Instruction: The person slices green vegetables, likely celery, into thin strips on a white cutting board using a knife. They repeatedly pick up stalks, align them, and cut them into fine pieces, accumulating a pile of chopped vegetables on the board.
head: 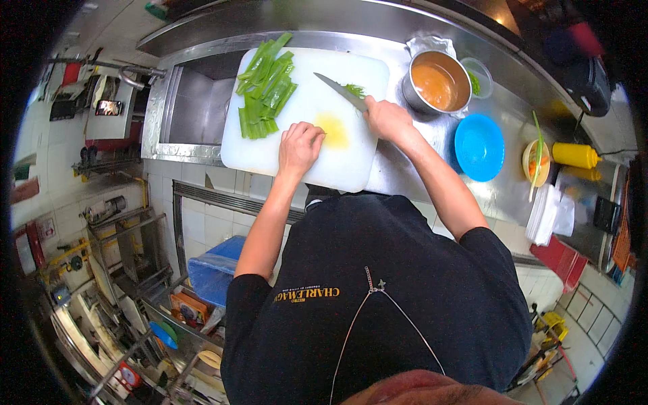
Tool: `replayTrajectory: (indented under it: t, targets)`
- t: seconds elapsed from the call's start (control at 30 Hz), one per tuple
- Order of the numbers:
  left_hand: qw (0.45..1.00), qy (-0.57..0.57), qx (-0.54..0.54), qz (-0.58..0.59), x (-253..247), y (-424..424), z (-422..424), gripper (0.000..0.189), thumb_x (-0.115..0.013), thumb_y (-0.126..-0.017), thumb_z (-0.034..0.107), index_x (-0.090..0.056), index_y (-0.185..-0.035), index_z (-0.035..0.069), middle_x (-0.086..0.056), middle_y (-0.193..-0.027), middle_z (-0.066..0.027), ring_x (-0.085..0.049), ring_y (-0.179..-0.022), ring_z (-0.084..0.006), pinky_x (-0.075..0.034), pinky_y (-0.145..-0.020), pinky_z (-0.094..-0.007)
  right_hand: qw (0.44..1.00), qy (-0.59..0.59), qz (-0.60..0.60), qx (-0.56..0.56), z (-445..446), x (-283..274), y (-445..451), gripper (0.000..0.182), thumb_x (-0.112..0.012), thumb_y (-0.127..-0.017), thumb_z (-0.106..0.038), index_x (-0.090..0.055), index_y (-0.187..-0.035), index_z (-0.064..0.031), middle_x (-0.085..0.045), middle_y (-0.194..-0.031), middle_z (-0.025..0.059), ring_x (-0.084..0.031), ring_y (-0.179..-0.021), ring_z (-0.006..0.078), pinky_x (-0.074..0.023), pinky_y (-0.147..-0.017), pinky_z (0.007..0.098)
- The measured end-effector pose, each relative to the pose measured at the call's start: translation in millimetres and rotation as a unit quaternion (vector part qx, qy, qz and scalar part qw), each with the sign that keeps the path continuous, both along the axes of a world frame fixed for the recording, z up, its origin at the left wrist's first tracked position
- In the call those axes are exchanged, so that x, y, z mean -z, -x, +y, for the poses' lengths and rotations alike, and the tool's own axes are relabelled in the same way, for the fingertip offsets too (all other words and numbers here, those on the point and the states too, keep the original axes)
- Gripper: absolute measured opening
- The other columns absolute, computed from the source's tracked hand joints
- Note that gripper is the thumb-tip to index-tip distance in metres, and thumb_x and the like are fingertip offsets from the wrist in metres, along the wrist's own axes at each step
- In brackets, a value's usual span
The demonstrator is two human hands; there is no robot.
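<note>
A white cutting board (309, 167) lies before me, reaching over the edge of a sink. My right hand (387, 119) grips a kitchen knife (340, 90), its blade pointing to the upper left above the board. Beside the blade, near its heel, is a small pile of finely cut greens (355, 90). My left hand (299, 147) rests on the board with its fingers curled; a tiny dark bit shows at the fingertips, too small to name. Flat green leaf pieces (268, 91), like leek or scallion, are stacked on the board's left side. A yellow patch shows on the board between my hands.
Right of the board stand a metal pot (434, 82) of orange-brown liquid, a clear container of chopped greens (476, 83), a blue bowl (479, 148), a small bowl with carrot pieces (535, 163) and a yellow squeeze bottle (574, 155). A steel sink (197, 104) lies left.
</note>
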State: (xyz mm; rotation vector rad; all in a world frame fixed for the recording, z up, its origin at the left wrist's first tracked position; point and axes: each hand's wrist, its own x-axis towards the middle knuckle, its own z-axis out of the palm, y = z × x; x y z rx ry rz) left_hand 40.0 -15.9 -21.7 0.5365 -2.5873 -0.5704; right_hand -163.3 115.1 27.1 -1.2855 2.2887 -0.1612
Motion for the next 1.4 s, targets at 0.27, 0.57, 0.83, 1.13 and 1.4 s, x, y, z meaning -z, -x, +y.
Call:
replayTrajectory:
  t: [0.27,0.57,0.83,1.13,1.4]
  targets:
    - [0.995,0.007,-0.102,0.011,7,-22,5,0.004,-0.064,-0.084,0.011,-0.063,-0.087,0.008,-0.062,-0.084,-0.0079,-0.059,-0.082,-0.0289,-0.043,-0.073,-0.0414,0.998,0.019,0.048,-0.031,-11,-28,8,0.028,-0.043,-0.089,-0.013,-0.059,-0.109,-0.004,-0.068,-0.09,0.0221,-0.068,-0.085,0.0402,-0.0538,-0.072,0.0516]
    - [0.977,-0.104,-0.178,0.059,-5,-32,5,0.016,-0.061,-0.085,0.009,-0.064,-0.1,0.004,-0.065,-0.087,-0.0143,-0.062,-0.082,-0.0327,-0.048,-0.075,-0.0455,0.996,0.075,0.045,-0.03,-16,-54,4,0.032,-0.042,-0.089,-0.015,-0.06,-0.115,-0.0093,-0.068,-0.091,0.0227,-0.068,-0.086,0.0394,-0.0541,-0.074,0.0518]
    - [0.98,-0.158,-0.107,0.05,-19,-17,34,0.039,-0.058,-0.086,0.008,-0.059,-0.126,0.008,-0.064,-0.094,-0.0169,-0.063,-0.085,-0.033,-0.051,-0.078,-0.0414,0.987,0.158,-0.009,0.007,12,-31,2,0.036,-0.056,-0.09,-0.025,-0.062,-0.122,-0.0117,-0.065,-0.09,0.0257,-0.065,-0.086,0.0419,-0.0513,-0.077,0.0497]
    - [0.982,-0.187,-0.024,-0.003,-39,16,45,0.057,-0.057,-0.086,0.006,-0.047,-0.141,0.02,-0.06,-0.086,-0.0136,-0.061,-0.077,-0.0319,-0.05,-0.073,-0.0423,0.99,0.104,-0.074,0.06,42,3,9,0.033,-0.062,-0.084,-0.022,-0.068,-0.117,-0.018,-0.069,-0.09,0.0214,-0.067,-0.088,0.037,-0.0516,-0.079,0.0469]
    - [0.978,-0.083,0.083,-0.175,-37,53,39,0.082,-0.054,-0.08,0.004,-0.027,-0.151,0.033,-0.067,-0.086,-0.0159,-0.064,-0.075,-0.0347,-0.051,-0.069,-0.0467,0.983,0.184,-0.009,0.021,41,-33,-11,0.035,-0.073,-0.073,-0.01,-0.073,-0.107,-0.0173,-0.055,-0.102,0.0137,-0.063,-0.09,0.0336,-0.0518,-0.08,0.0439]
